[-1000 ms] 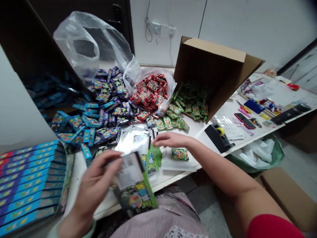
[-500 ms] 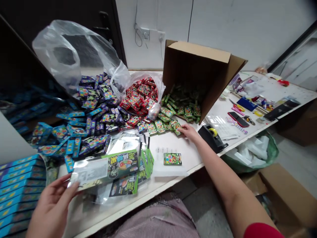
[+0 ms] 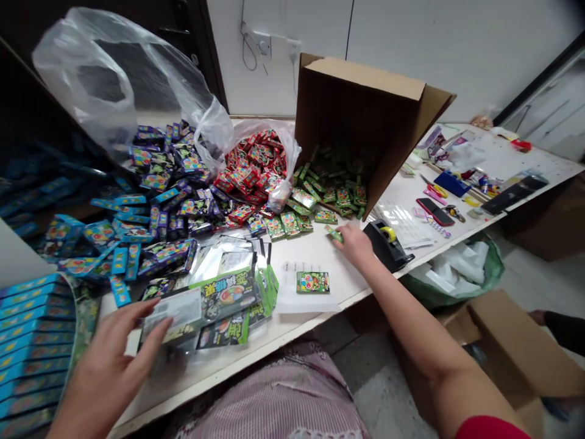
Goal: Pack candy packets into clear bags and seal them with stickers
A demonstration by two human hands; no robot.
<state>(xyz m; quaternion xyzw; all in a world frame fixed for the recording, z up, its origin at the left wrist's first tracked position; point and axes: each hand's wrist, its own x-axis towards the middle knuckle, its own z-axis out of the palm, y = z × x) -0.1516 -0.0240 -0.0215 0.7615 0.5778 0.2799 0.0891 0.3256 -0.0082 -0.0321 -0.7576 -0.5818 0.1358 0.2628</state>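
Head-worn view facing forward, down; close above left hand [image 3: 109, 366], right hand [image 3: 354, 244], table [image 3: 315, 259].

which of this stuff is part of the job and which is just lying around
Part of the job: left hand, clear-sleeved green packs, right hand, small green box, tipped cardboard carton of green boxes.
Lying about: tape dispenser, phone, green bag of white packing.

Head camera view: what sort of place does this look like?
Probably a small packing workroom. A long white table holds heaps of small printed boxes beside a tipped cardboard carton, with a tape dispenser and clear plastic sleeves close by.
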